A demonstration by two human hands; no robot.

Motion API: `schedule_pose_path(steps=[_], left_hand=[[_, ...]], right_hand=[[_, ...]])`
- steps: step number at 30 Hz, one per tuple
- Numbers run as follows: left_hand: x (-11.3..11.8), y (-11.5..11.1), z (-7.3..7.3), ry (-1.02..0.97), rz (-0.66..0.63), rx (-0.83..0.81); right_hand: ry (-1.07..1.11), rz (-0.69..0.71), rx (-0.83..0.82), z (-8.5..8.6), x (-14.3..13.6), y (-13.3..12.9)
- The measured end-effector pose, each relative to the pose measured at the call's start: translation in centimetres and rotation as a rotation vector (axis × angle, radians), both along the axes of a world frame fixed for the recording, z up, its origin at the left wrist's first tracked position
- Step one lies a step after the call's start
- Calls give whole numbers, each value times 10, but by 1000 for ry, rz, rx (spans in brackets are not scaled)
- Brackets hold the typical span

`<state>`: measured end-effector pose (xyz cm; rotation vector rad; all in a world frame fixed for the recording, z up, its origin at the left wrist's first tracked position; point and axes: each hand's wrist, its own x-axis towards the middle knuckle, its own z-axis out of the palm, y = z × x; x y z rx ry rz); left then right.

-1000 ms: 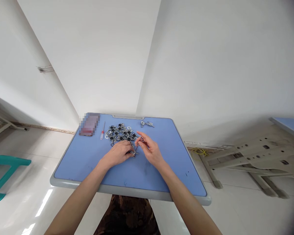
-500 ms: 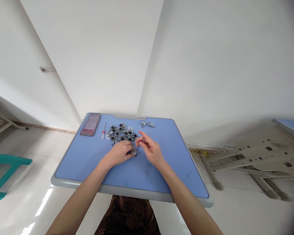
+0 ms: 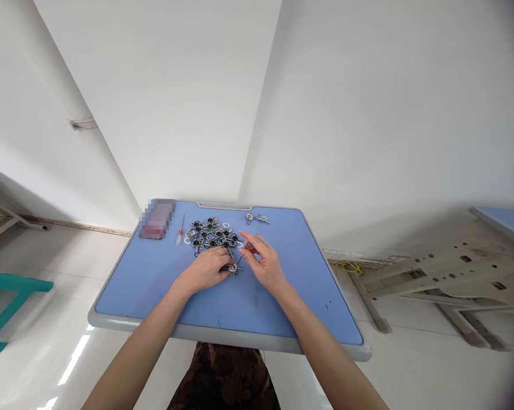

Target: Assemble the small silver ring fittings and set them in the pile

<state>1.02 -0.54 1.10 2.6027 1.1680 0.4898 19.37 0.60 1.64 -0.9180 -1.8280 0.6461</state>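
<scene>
My left hand (image 3: 208,269) is closed on a small metal fitting (image 3: 234,269), pressing it against the blue tabletop; its fingers cover part of the piece. In my right hand (image 3: 263,263), thumb and fingertips pinch the clear reddish handle of a screwdriver (image 3: 240,260). Its thin shaft slants down to the fitting; whether the tip sits in a screw is too small to see. Just beyond my left hand lies a pile of metal parts with round black pieces (image 3: 212,232). Two similar metal fittings (image 3: 262,218) rest apart from the pile, at the back.
A second screwdriver (image 3: 180,230) with a red and clear handle lies left of the pile. Further left is a phone-like dark rectangle (image 3: 158,219), partly blurred. The blue table (image 3: 291,307) stands against a white wall. A green stool (image 3: 13,281) is at the left, another desk (image 3: 453,273) at the right.
My right hand's fingers have shifted around the screwdriver handle, and the handle shows more now. My left hand keeps its hold on the fitting. The view has moved slightly.
</scene>
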Motion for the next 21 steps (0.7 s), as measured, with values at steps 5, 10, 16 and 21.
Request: schedule_pose_path(steps=[5, 10, 16, 21], left_hand=[[0, -1, 3, -11, -3, -16], [0, -1, 2, -28, -4, -21], [1, 0, 1, -26, 3, -18], [1, -1, 3, -33, 2, -15]], right_hand=[[132, -33, -144, -4, -1, 0], [112, 108, -147, 0, 1, -2], [-1, 86, -17, 0, 0, -3], [13, 101, -45, 1, 0, -1]])
